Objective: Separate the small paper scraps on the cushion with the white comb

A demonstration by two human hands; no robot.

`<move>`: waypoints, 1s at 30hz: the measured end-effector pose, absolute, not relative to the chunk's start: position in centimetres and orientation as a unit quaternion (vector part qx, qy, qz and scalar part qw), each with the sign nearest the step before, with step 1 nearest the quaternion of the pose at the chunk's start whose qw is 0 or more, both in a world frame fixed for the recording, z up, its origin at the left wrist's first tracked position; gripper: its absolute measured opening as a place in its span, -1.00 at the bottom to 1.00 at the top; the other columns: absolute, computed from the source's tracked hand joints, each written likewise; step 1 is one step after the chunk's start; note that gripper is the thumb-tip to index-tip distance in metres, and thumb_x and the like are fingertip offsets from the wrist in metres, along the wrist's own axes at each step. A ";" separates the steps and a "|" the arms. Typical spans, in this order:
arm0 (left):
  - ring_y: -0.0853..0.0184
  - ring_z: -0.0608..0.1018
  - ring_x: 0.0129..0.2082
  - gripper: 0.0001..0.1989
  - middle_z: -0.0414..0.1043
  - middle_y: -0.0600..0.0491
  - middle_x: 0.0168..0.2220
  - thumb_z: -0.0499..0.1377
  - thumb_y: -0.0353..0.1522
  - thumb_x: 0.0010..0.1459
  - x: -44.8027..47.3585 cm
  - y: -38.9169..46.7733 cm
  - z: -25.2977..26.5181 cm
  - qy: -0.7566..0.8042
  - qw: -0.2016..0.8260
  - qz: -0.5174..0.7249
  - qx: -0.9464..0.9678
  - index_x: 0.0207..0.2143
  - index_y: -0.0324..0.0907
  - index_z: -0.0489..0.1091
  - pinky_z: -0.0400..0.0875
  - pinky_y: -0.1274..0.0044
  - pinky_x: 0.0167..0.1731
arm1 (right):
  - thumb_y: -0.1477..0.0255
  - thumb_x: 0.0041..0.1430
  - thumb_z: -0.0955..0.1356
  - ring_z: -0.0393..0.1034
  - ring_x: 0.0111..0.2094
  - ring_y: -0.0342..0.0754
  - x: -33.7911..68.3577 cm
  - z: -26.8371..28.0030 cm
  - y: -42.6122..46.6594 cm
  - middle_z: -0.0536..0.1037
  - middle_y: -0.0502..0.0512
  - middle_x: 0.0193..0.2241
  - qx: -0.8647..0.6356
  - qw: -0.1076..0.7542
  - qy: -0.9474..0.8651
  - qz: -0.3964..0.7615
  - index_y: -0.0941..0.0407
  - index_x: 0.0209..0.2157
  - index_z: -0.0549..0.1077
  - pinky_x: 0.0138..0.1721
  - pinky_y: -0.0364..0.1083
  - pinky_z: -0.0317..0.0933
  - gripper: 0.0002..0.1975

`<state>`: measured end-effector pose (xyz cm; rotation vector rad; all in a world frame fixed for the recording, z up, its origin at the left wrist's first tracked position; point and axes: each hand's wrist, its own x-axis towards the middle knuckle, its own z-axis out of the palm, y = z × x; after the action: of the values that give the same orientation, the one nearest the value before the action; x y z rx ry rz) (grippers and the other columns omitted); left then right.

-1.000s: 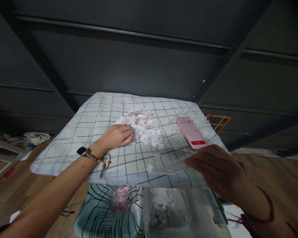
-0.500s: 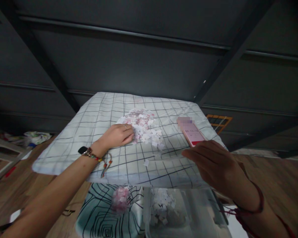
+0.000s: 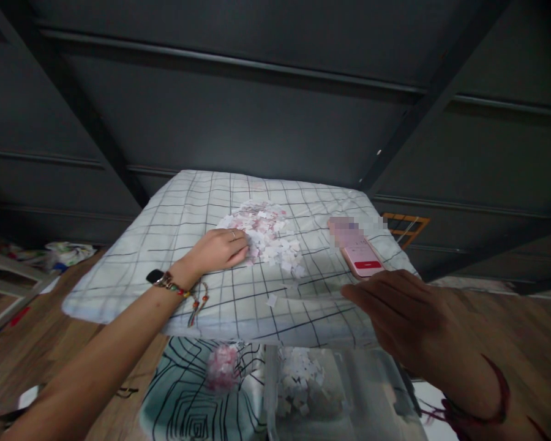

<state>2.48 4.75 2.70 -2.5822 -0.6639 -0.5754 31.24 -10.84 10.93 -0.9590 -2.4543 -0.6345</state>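
My left hand point(image 3: 221, 249) rests on the checkered cloth at the near left edge of a heap of small white and pink paper scraps point(image 3: 266, 236). Its fingers are curled under and pressed together; whatever they may hold is hidden. A ring, a dark watch and beaded bracelets are on that arm. My right hand point(image 3: 399, 312) hovers over the near right side of the cloth, fingers stretched to the left, nothing visible in it. Just beyond its knuckles lies a pink phone point(image 3: 362, 254), screen up with a red bar. One loose paper scrap point(image 3: 272, 300) lies apart from the heap.
Below the near edge of the checkered cloth point(image 3: 142, 251), a clear plastic box point(image 3: 371, 392) holds white scraps. Beside it, a pink bundle point(image 3: 223, 367) lies on a teal patterned cushion point(image 3: 179, 398). A dark panelled wall point(image 3: 239, 110) stands behind.
My right hand has drawn slightly back and right, away from the phone, so the red bar on its screen shows more fully. My left hand stays at the heap.
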 end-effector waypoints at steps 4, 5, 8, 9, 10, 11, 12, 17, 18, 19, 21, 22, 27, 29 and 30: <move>0.41 0.45 -0.50 -0.66 0.44 0.08 -0.47 -0.14 -0.35 0.27 2.5 4.7 2.8 -0.234 0.207 -0.209 -0.927 -0.46 -0.19 0.35 0.30 0.55 -0.49 | 0.77 0.06 0.16 0.31 -0.44 -0.11 30.8 10.9 -11.1 0.49 0.05 -0.52 -0.334 0.223 -0.892 -0.206 0.21 -0.35 0.44 -0.39 -0.08 0.24 -0.69; 0.41 0.44 -0.50 -0.66 0.43 0.08 -0.48 -0.14 -0.35 0.27 2.5 4.7 2.8 -0.232 0.208 -0.210 -0.927 -0.46 -0.19 0.35 0.30 0.55 -0.50 | 0.78 0.05 0.16 0.31 -0.44 -0.11 30.7 10.9 -11.3 0.49 0.04 -0.52 -0.334 0.226 -0.893 -0.200 0.20 -0.35 0.44 -0.38 -0.09 0.24 -0.68; 0.41 0.43 -0.52 -0.66 0.42 0.08 -0.50 -0.13 -0.35 0.26 2.5 4.6 2.8 -0.229 0.206 -0.211 -0.928 -0.47 -0.20 0.35 0.28 0.55 -0.51 | 0.78 0.04 0.16 0.29 -0.45 -0.13 30.6 11.0 -11.7 0.48 0.03 -0.52 -0.343 0.232 -0.891 -0.188 0.20 -0.35 0.44 -0.38 -0.10 0.23 -0.68; 0.41 0.43 -0.52 -0.66 0.42 0.08 -0.50 -0.12 -0.36 0.26 2.5 4.6 2.8 -0.229 0.205 -0.211 -0.928 -0.47 -0.20 0.35 0.28 0.55 -0.51 | 0.77 0.04 0.16 0.29 -0.46 -0.12 30.6 11.0 -11.9 0.48 0.04 -0.52 -0.350 0.230 -0.888 -0.190 0.20 -0.35 0.44 -0.38 -0.10 0.22 -0.69; 0.41 0.43 -0.51 -0.67 0.42 0.07 -0.49 -0.12 -0.36 0.26 2.5 4.6 2.8 -0.230 0.203 -0.212 -0.928 -0.47 -0.20 0.35 0.28 0.55 -0.51 | 0.76 0.05 0.17 0.28 -0.46 -0.12 30.7 11.0 -12.0 0.48 0.04 -0.52 -0.357 0.227 -0.885 -0.195 0.20 -0.34 0.44 -0.38 -0.09 0.22 -0.70; 0.41 0.43 -0.51 -0.67 0.42 0.07 -0.49 -0.12 -0.36 0.26 2.4 4.7 2.8 -0.230 0.202 -0.213 -0.928 -0.47 -0.20 0.35 0.28 0.55 -0.51 | 0.75 0.06 0.17 0.28 -0.46 -0.11 30.7 10.9 -12.1 0.47 0.05 -0.52 -0.365 0.224 -0.881 -0.202 0.21 -0.34 0.44 -0.38 -0.09 0.22 -0.71; 0.41 0.43 -0.51 -0.67 0.42 0.07 -0.49 -0.12 -0.36 0.26 2.4 4.7 2.8 -0.231 0.202 -0.215 -0.927 -0.47 -0.20 0.35 0.28 0.55 -0.51 | 0.75 0.06 0.17 0.28 -0.46 -0.11 30.7 10.8 -12.2 0.47 0.05 -0.53 -0.372 0.220 -0.877 -0.209 0.21 -0.33 0.44 -0.38 -0.09 0.22 -0.72; 0.41 0.44 -0.51 -0.66 0.42 0.08 -0.48 -0.13 -0.35 0.26 2.4 4.7 2.8 -0.227 0.203 -0.216 -0.928 -0.47 -0.20 0.35 0.29 0.55 -0.50 | 0.75 0.07 0.16 0.29 -0.48 -0.10 30.1 10.4 -12.8 0.46 0.04 -0.55 -0.373 0.214 -0.881 -0.198 0.22 -0.31 0.41 -0.43 -0.09 0.21 -0.71; 0.41 0.44 -0.51 -0.66 0.42 0.08 -0.49 -0.13 -0.35 0.26 2.4 4.7 2.8 -0.227 0.201 -0.216 -0.928 -0.47 -0.19 0.35 0.29 0.55 -0.50 | 0.75 0.07 0.16 0.29 -0.48 -0.11 29.8 10.4 -12.9 0.46 0.04 -0.54 -0.370 0.216 -0.883 -0.190 0.21 -0.30 0.40 -0.44 -0.09 0.20 -0.71; 0.41 0.44 -0.51 -0.66 0.42 0.08 -0.48 -0.13 -0.35 0.26 2.4 4.7 2.8 -0.228 0.199 -0.215 -0.929 -0.47 -0.19 0.35 0.29 0.55 -0.51 | 0.75 0.07 0.15 0.29 -0.48 -0.11 29.5 10.4 -13.1 0.46 0.03 -0.54 -0.368 0.220 -0.885 -0.184 0.21 -0.30 0.40 -0.45 -0.10 0.19 -0.71; 0.41 0.44 -0.50 -0.66 0.43 0.07 -0.48 -0.13 -0.35 0.25 2.4 4.7 2.8 -0.232 0.193 -0.214 -0.929 -0.46 -0.19 0.35 0.29 0.54 -0.51 | 0.76 0.08 0.14 0.29 -0.49 -0.13 28.9 10.5 -13.3 0.46 0.01 -0.54 -0.362 0.228 -0.887 -0.173 0.19 -0.29 0.39 -0.46 -0.10 0.18 -0.69; 0.41 0.44 -0.50 -0.66 0.43 0.07 -0.47 -0.13 -0.35 0.25 2.4 4.7 2.8 -0.235 0.190 -0.213 -0.929 -0.46 -0.19 0.36 0.29 0.54 -0.51 | 0.76 0.08 0.14 0.29 -0.51 -0.14 28.7 10.5 -13.4 0.45 0.00 -0.55 -0.359 0.232 -0.888 -0.168 0.19 -0.30 0.39 -0.47 -0.11 0.18 -0.69; 0.42 0.43 -0.50 -0.66 0.42 0.06 -0.47 -0.13 -0.34 0.25 2.3 4.7 2.7 -0.242 0.184 -0.210 -0.929 -0.46 -0.20 0.36 0.29 0.55 -0.50 | 0.76 0.08 0.15 0.31 -0.50 -0.13 28.2 10.6 -13.6 0.48 0.02 -0.54 -0.350 0.255 -0.884 -0.173 0.20 -0.29 0.39 -0.47 -0.10 0.18 -0.70; 0.42 0.43 -0.50 -0.66 0.42 0.07 -0.48 -0.13 -0.34 0.25 2.3 4.7 2.7 -0.242 0.188 -0.210 -0.928 -0.46 -0.19 0.36 0.29 0.55 -0.51 | 0.74 0.09 0.16 0.32 -0.48 -0.11 28.3 10.7 -13.7 0.49 0.04 -0.53 -0.365 0.248 -0.877 -0.191 0.21 -0.28 0.40 -0.45 -0.10 0.19 -0.72; 0.42 0.43 -0.51 -0.66 0.42 0.07 -0.49 -0.13 -0.34 0.25 2.3 4.7 2.7 -0.241 0.190 -0.211 -0.928 -0.46 -0.19 0.36 0.28 0.55 -0.51 | 0.74 0.10 0.16 0.32 -0.48 -0.11 28.5 10.7 -13.8 0.49 0.04 -0.54 -0.372 0.241 -0.874 -0.200 0.22 -0.28 0.40 -0.44 -0.09 0.20 -0.73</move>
<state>2.25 4.68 2.70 -2.6074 -0.6776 -0.5921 28.45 -13.80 10.66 -1.0166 -2.3901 -0.5464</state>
